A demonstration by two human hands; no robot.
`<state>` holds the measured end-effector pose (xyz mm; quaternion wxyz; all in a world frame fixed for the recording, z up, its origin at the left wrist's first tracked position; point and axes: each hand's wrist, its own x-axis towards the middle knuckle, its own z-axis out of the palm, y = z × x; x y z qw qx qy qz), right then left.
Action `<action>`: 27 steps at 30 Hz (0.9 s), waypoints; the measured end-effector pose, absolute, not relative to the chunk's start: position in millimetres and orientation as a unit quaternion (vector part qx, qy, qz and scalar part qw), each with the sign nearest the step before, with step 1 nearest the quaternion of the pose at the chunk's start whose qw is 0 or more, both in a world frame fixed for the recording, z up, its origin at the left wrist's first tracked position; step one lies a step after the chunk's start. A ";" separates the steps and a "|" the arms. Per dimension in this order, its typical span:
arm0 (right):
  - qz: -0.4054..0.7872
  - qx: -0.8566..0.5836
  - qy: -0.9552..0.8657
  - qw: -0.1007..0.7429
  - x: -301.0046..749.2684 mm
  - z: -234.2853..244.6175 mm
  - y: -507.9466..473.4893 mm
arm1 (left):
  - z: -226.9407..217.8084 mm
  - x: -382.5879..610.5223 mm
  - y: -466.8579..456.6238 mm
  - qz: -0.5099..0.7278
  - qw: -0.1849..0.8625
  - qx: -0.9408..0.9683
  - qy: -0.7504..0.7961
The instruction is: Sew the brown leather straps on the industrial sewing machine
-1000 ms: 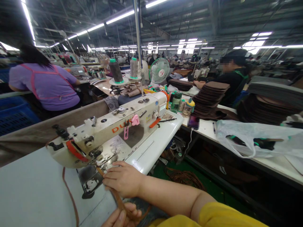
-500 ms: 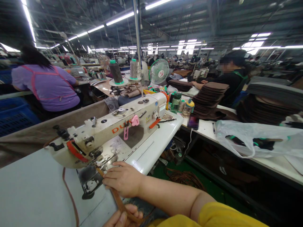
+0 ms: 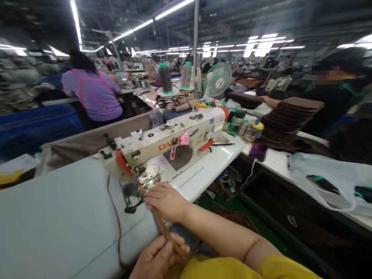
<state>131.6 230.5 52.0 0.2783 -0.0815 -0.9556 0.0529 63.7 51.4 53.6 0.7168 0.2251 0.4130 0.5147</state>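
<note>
Feeding a brown strap point(image 3: 159, 223) under the needle of a white sewing machine point(image 3: 171, 141), we press our right hand point(image 3: 165, 201) flat on it, fingers together, just before the presser foot. Our left hand point(image 3: 158, 257) sits low near our lap, its grip pinching the strap's trailing end. The strap runs from the machine across the pale counter point(image 3: 58, 217) edge. Behind, a person in purple point(image 3: 94, 95) sits; stacked brown pieces point(image 3: 287, 120) lie at right.
</note>
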 end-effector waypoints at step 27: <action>0.113 -0.076 -0.956 0.258 127.0 59.5 230.6 | 75.3 60.4 64.1 0.637 0.650 0.098 0.402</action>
